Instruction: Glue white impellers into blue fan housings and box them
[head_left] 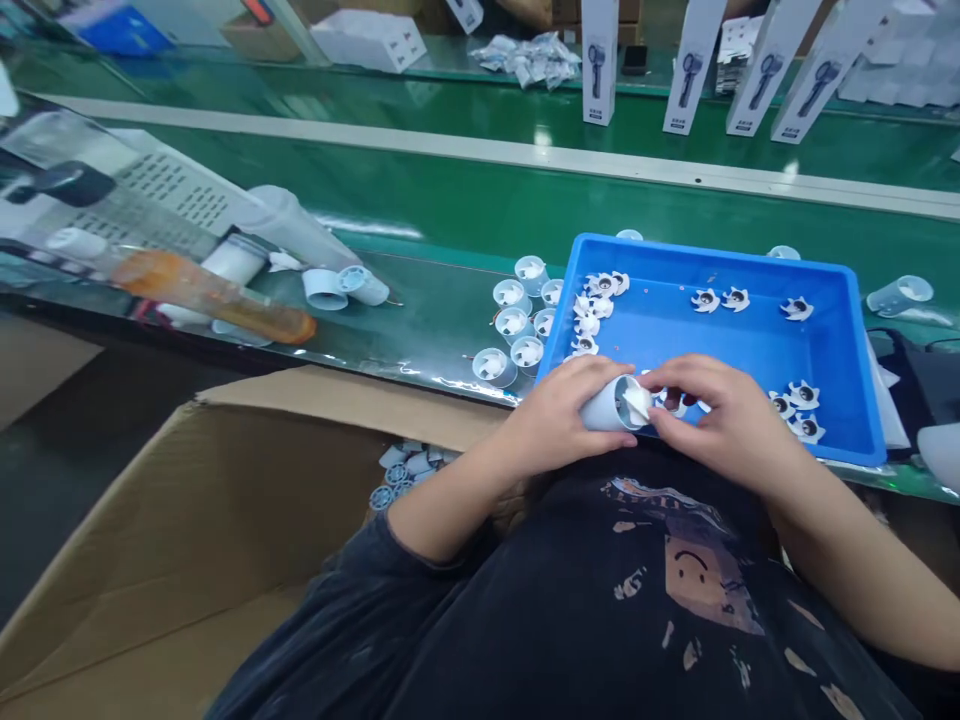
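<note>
My left hand (559,415) is wrapped round a small white plastic cylinder housing (609,408), its open end turned to the right. My right hand (724,415) pinches a white fan impeller (637,402) at that open end. Both hands hover over the near edge of a blue tray (840,370) that holds several loose white impellers (796,410). A cluster of several white housings (517,325) stands on the green bench just left of the tray.
An open cardboard box (225,520) at the lower left holds more white housings (409,468). An orange bottle (217,295) and other white parts lie at the left. Tall white product boxes (600,60) stand on the green conveyor behind.
</note>
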